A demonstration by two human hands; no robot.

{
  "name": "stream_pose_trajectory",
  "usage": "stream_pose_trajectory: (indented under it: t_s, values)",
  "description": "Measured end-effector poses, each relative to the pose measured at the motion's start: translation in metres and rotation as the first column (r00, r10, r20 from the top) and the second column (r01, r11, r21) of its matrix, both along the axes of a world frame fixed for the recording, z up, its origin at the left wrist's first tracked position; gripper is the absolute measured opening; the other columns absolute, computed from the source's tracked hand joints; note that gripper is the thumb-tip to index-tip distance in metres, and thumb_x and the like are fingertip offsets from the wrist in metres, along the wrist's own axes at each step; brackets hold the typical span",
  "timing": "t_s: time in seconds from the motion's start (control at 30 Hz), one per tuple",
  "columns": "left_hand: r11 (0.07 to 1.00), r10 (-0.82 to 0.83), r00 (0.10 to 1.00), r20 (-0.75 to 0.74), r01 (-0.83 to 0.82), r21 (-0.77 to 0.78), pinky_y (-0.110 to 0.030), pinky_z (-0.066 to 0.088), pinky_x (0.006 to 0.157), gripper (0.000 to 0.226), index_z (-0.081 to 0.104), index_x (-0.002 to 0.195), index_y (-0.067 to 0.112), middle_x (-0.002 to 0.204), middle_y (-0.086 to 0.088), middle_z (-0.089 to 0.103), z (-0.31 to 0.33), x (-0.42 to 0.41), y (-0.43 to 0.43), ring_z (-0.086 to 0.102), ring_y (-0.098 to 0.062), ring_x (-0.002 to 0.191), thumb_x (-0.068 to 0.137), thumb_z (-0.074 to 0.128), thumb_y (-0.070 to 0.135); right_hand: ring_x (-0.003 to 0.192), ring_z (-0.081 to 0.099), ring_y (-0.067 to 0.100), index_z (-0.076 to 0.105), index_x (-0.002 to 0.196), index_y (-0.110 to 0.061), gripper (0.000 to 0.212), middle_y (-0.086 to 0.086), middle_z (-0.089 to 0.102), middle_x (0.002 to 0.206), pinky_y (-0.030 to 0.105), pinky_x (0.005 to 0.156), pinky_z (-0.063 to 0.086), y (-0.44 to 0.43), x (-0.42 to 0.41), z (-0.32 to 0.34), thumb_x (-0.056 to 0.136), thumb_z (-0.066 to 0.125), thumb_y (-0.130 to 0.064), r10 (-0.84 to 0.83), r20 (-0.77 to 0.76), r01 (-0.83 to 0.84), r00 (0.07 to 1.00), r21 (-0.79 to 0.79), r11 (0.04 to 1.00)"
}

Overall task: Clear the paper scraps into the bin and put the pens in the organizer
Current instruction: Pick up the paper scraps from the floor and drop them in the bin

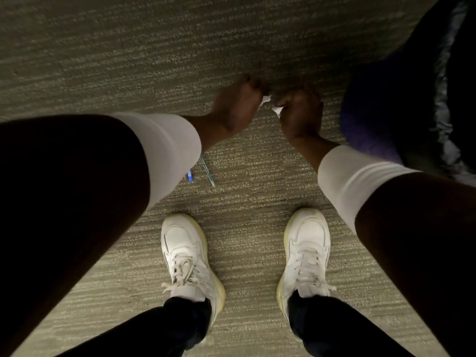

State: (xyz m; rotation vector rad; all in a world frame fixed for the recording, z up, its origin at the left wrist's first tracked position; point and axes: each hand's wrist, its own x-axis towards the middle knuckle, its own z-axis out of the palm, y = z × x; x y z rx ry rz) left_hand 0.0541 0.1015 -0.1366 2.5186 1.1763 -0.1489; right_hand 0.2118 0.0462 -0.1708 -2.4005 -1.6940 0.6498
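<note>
I look straight down at a beige carpet. My left hand point(235, 108) is closed around a white paper scrap point(266, 100) that pokes out by the fingers. Close beside it, my right hand point(300, 113) is closed on another white paper scrap point(278, 110). The two hands almost touch, low over the carpet. Two pens lie on the carpet under my left forearm: a clear pen point(208, 171) and a pen with a blue end point(190, 175), the latter mostly hidden by my white sleeve. No bin or organizer is in view.
My two white sneakers point(189, 256) stand on the carpet below the hands. A dark purple rounded object point(381, 104) and dark patterned fabric point(448, 73) fill the right edge. Bare carpet point(128, 60) stretches ahead and to the left.
</note>
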Motion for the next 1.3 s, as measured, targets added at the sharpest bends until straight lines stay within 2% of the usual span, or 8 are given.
stream_pose_trajectory:
  t_s: [0.17,0.43,0.53,0.67,0.8,1.03,1.2,1.3]
  values:
    - [0.997,0.069,0.998,0.013,-0.069,-0.029,-0.049,0.05,0.093,0.048,0.065,0.122,0.0,0.118,-0.025,0.066,0.015,-0.007,-0.038,0.061,-0.045,0.11,0.077,0.05,-0.01,0.096,0.074,0.019,0.085,0.091,-0.021,0.014,0.002,0.082,0.1,0.018,0.073,0.042,-0.04,-0.007,0.024,0.079,0.083,-0.027,-0.318,-0.204,0.314,0.926,-0.052,0.948]
    - [0.917,0.386,0.922,0.02,-0.381,-0.12,-0.046,0.054,0.071,0.016,0.065,0.084,0.0,0.096,-0.023,0.069,0.078,-0.003,-0.106,0.065,-0.044,0.091,0.068,0.065,-0.005,0.087,0.076,0.017,0.086,0.09,-0.024,0.014,0.0,0.081,0.099,0.023,0.082,0.056,-0.11,-0.011,0.097,0.077,0.083,-0.019,-0.312,-0.246,0.321,0.918,-0.002,0.947]
    - [0.81,0.578,0.808,0.11,-0.553,-0.193,-0.044,0.053,0.07,0.012,0.068,0.075,0.003,0.086,-0.019,0.072,0.11,0.014,-0.121,0.068,-0.04,0.082,0.065,0.063,0.009,0.092,0.075,0.021,0.085,0.093,-0.027,0.021,0.001,0.079,0.103,0.026,0.083,0.056,-0.12,-0.008,0.145,0.081,0.075,-0.013,-0.292,-0.232,0.302,0.928,0.007,0.953]
    - [0.548,0.835,0.521,0.178,-0.758,-0.352,-0.032,0.052,0.066,0.005,0.069,0.067,0.015,0.075,-0.004,0.075,0.173,0.05,-0.125,0.07,-0.023,0.073,0.068,0.074,0.013,0.086,0.074,0.019,0.085,0.093,-0.023,0.031,0.002,0.077,0.097,0.033,0.081,0.059,-0.121,0.007,0.226,0.074,0.066,-0.007,-0.265,-0.345,0.323,0.9,0.12,0.939]
    - [0.453,0.891,0.359,0.279,-0.755,-0.475,-0.033,0.058,0.067,0.009,0.071,0.069,0.014,0.072,0.004,0.075,0.243,0.09,-0.113,0.071,-0.015,0.069,0.071,0.079,0.011,0.077,0.07,0.008,0.085,0.097,-0.022,0.029,0.001,0.077,0.096,0.008,0.067,0.046,-0.12,0.049,0.3,0.076,0.072,-0.007,-0.257,-0.318,0.342,0.912,0.248,0.906]
    - [0.512,0.857,0.416,0.304,-0.623,-0.591,-0.022,0.052,0.057,0.019,0.069,0.066,0.018,0.062,0.011,0.067,0.291,0.18,-0.1,0.065,-0.004,0.059,0.076,0.084,0.012,0.076,0.076,0.004,0.084,0.099,-0.026,0.023,-0.011,0.079,0.083,0.034,0.075,0.065,-0.11,0.138,0.32,0.079,0.073,-0.022,-0.493,-0.412,0.589,0.767,0.146,0.795]
    - [0.585,0.796,0.527,0.297,-0.546,-0.599,-0.032,0.058,0.062,0.026,0.065,0.062,0.017,0.067,0.002,0.071,0.29,0.218,-0.092,0.067,-0.013,0.066,0.081,0.081,0.01,0.087,0.075,0.01,0.08,0.11,-0.022,0.042,-0.004,0.079,0.094,0.032,0.082,0.063,-0.101,0.161,0.312,0.082,0.052,-0.011,-0.617,-0.353,0.67,0.703,0.041,0.741]
    - [0.625,0.76,0.592,0.268,-0.554,-0.55,-0.028,0.056,0.064,0.017,0.069,0.071,0.021,0.077,0.004,0.075,0.286,0.218,-0.091,0.071,-0.014,0.076,0.086,0.077,0.024,0.095,0.071,0.009,0.077,0.118,-0.017,0.044,-0.002,0.077,0.103,0.011,0.08,0.052,-0.104,0.156,0.322,0.083,0.051,-0.011,-0.585,-0.287,0.631,0.759,0.098,0.77]
